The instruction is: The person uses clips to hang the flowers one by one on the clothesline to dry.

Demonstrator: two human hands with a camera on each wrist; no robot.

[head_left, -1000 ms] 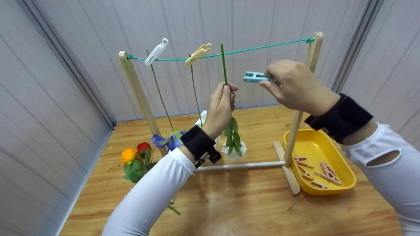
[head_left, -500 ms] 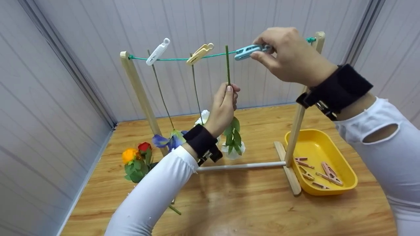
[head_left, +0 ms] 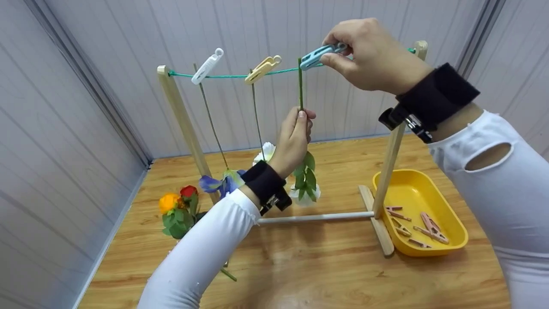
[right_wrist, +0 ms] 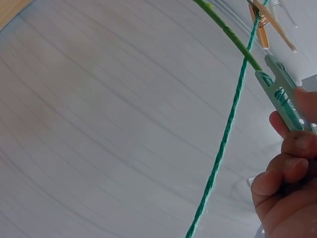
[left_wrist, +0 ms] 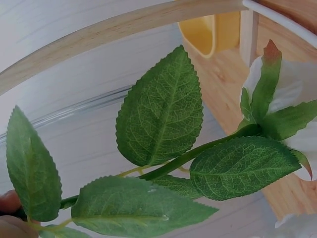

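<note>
Two flowers already hang head-down from the green cord [head_left: 231, 77], one under the white clip [head_left: 206, 66] and one under the yellow clip [head_left: 261, 69], so you are on the third. Your left hand [head_left: 294, 139] pinches the green stem [head_left: 300, 86] between thumb and fingertips and holds it upright, its top end just at the cord, while the leaves [left_wrist: 161, 114] and white bloom [head_left: 305, 195] dangle below your wrist. Your right hand [head_left: 364, 53] squeezes the blue clip [head_left: 315, 55] between curled fingers, its tip right at the crossing of stem and cord; the right wrist view shows the clip's nose against the stem end, though you cannot tell whether it has bitten yet. I judge the hanging about half done: the orange and red flowers [head_left: 176, 206] lie on the desk [head_left: 321, 266], and spare pink clips [head_left: 429, 223] wait in the yellow tray [head_left: 429, 251].
</note>
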